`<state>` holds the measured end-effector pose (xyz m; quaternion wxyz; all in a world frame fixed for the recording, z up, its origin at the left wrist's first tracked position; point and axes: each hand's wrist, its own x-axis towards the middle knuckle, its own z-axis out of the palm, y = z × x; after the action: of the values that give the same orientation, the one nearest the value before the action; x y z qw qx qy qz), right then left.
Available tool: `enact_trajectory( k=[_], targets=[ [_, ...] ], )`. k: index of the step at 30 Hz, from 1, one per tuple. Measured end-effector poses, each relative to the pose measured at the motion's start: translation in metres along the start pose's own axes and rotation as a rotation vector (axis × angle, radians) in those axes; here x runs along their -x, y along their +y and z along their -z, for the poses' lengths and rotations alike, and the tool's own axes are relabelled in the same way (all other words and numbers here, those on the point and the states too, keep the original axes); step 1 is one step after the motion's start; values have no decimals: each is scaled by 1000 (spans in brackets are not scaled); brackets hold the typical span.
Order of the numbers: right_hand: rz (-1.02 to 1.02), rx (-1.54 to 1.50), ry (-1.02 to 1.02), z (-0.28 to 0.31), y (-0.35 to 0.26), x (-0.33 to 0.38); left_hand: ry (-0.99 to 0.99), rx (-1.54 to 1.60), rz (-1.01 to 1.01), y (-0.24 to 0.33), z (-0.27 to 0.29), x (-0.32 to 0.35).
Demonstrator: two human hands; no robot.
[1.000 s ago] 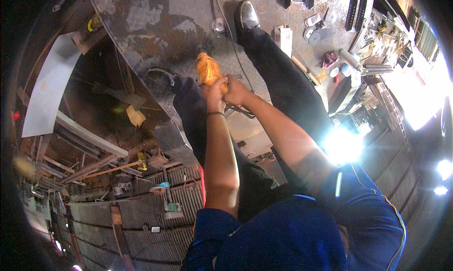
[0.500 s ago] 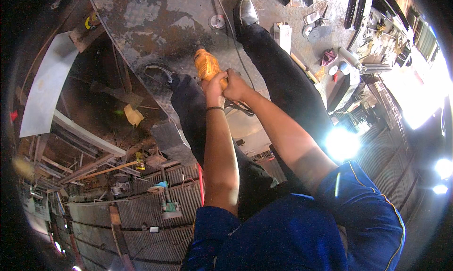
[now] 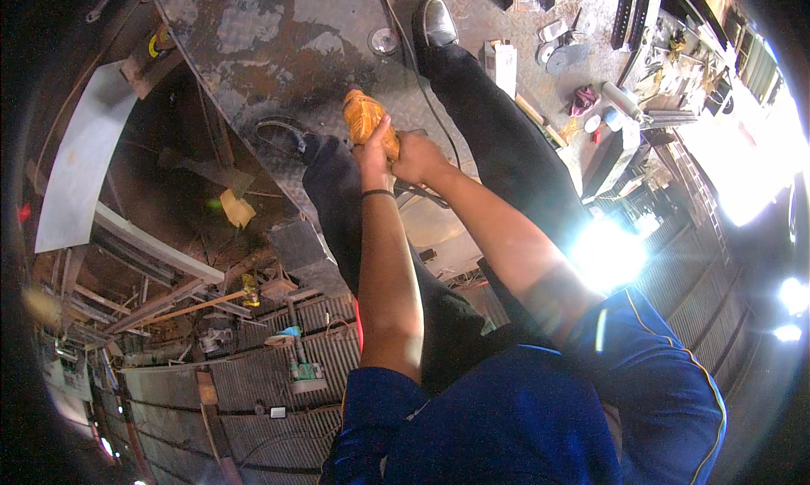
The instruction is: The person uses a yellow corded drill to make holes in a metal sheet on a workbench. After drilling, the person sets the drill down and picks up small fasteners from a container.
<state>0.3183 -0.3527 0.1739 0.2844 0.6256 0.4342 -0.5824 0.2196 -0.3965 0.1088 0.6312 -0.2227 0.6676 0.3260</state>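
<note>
Near the upper middle of the frame, we see the left hand [image 3: 374, 154] and right hand [image 3: 418, 157] both clenched around an orange power tool [image 3: 364, 116] above the rusty steel plate [image 3: 253, 37].

An orange power tool [image 3: 364, 116], possibly a drill, is held nose-down over the rusty checker-plate floor [image 3: 253, 37], its rear gripped, between the two black shoes

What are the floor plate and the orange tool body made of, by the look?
Floor plate: steel tread plate, going by the raised diamond pattern and rust-brown patches on bare grey metal. Orange tool body, gripped by left hand and right hand: probably moulded plastic, smooth, slightly glossy; too blurred to be sure.
</note>
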Motion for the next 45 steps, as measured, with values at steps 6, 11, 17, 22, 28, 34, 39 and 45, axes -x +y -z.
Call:
enact_trajectory(
  k=[6, 11, 17, 22, 28, 34, 39, 45],
  targets=[
    [42, -24, 68, 2, 1, 1, 6, -51, 46, 0, -6, 3],
    [6, -77, 46, 13, -8, 6, 8, -16, 63, 1, -8, 2],
    [44, -118, 83, 6, -4, 2, 1, -55, 47, 1, -6, 1],
    [107, -102, 109, 0, 2, -2, 2, -93, 44, 3, -9, 3],
    [99, -118, 104, 0, -2, 0, -12, 16, 99, 10, -7, -4],
    [104, -147, 93, 7, -6, 5, 33, 5, 54, 12, -15, -4],
    [84, -129, 99, 2, 1, 2, 30, -6, 158, 3, -7, -10],
    [41, -121, 73, -11, 6, -2, 17, -107, 106, -6, 1, -16]
  ],
)
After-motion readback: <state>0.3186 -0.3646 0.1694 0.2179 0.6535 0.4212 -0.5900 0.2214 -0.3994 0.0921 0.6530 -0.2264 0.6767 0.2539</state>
